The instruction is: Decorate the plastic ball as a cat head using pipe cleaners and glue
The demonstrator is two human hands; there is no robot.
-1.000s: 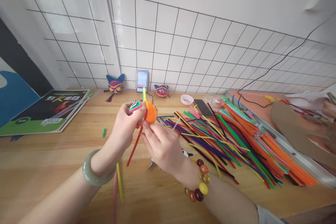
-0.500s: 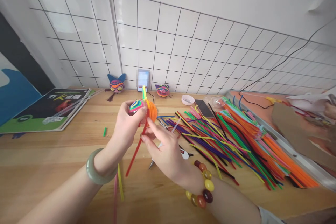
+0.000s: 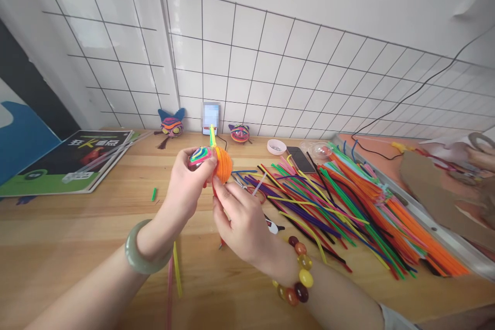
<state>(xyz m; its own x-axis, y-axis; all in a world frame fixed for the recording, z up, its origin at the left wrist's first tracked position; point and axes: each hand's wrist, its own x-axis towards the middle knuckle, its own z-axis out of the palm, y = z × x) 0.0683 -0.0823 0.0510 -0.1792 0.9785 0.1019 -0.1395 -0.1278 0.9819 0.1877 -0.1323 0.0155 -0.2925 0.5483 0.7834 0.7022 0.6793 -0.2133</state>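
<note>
My left hand (image 3: 187, 180) is closed on a colourful craft piece (image 3: 222, 165) with ribbed orange on its right, a multicoloured swirl at its left and a yellow-green strip sticking up. At the lower edge of the piece, my right hand (image 3: 242, 216) pinches a red pipe cleaner (image 3: 214, 188), mostly hidden behind the fingers. Right of my hands, many loose pipe cleaners (image 3: 309, 201) in several colours lie spread on the wooden table (image 3: 96, 247).
Two finished-looking craft heads (image 3: 171, 125) (image 3: 240, 134) and a lit phone (image 3: 211, 116) stand by the wall. A pink dish (image 3: 276, 147), a dark phone (image 3: 300, 160), scissors and a glue gun lie rightward. A book (image 3: 77, 160) is left; cardboard (image 3: 436, 196) lies far right.
My right hand has shifted slightly, and its fingers are now closer to the craft piece's underside. The long red tail that hung down to the lower left no longer shows there.
</note>
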